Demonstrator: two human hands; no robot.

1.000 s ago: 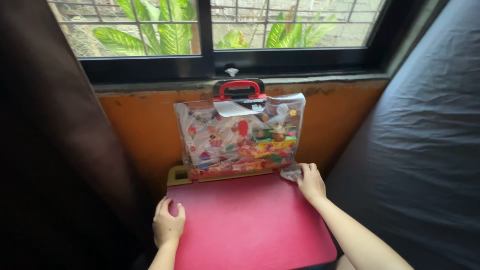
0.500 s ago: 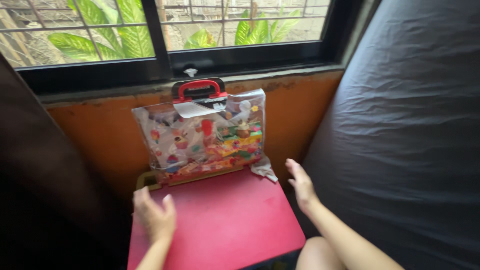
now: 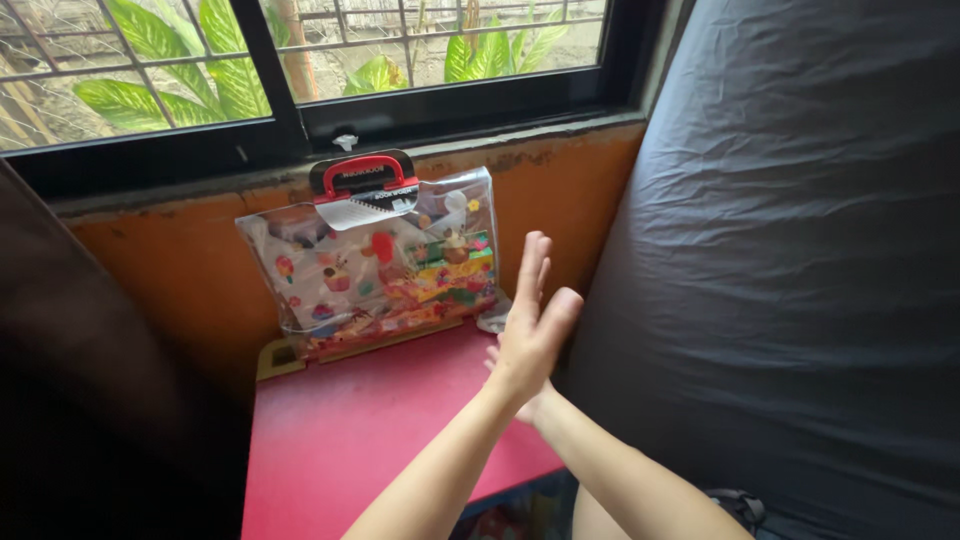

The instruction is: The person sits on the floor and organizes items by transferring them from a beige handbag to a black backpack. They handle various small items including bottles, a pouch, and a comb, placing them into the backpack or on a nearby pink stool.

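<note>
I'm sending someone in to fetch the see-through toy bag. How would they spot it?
Look under the black-framed window, at the orange wall below its sill. On the red table there, a clear plastic bag stands upright against the wall. Its red and black handle and the colourful small pieces inside mark it out.

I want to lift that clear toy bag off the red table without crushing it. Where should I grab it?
Probably the red handle atop the bag, from above: the bag stands upright against the wall, handle free, while its clear sides look soft.
</note>
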